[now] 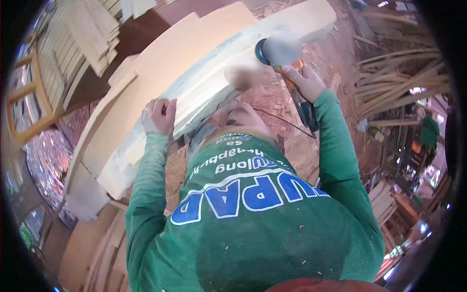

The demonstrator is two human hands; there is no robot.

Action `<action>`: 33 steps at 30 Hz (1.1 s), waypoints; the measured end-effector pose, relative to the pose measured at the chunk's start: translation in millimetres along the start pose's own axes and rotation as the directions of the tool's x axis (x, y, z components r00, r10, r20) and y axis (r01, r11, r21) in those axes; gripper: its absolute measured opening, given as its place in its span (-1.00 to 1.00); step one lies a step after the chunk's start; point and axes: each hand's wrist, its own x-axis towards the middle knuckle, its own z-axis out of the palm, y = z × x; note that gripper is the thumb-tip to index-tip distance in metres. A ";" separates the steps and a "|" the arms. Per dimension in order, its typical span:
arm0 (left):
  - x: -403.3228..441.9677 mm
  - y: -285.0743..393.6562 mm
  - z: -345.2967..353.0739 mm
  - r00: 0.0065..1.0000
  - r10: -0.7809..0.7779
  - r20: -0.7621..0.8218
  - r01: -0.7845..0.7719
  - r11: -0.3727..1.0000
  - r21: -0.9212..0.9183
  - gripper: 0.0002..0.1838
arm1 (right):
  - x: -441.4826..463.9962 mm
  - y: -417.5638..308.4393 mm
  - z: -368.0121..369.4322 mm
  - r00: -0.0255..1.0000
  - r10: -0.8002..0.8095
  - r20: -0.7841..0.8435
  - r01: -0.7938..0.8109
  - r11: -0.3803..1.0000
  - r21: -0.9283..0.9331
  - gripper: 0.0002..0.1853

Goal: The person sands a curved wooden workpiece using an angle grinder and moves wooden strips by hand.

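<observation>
My right hand (305, 82) is wrapped round an orange and black angle grinder (297, 95) with a round disc (263, 52) at its head. A blurred patch hides part of the head. The disc is at the surface of a long, curved wooden piece (214, 73), pale and dusty; whether it touches cannot be told. My left hand (160, 116) lies at the near edge of this wood, its fingers curled in against it and the thumb bent.
Stacked boards (90, 34) and a wooden frame (30, 104) are at the left. A dark cord (284, 120) runs below the grinder. Wood scraps lie on the reddish ground (277, 100). Long thin strips (401, 78) are piled at the right.
</observation>
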 end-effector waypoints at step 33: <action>-191.9 -230.3 -142.9 0.773 -0.367 -0.517 0.427 0.904 -0.003 -0.67 | -117.0 -224.3 362.8 0.745 -0.227 0.627 0.471 0.845 -0.254 -0.20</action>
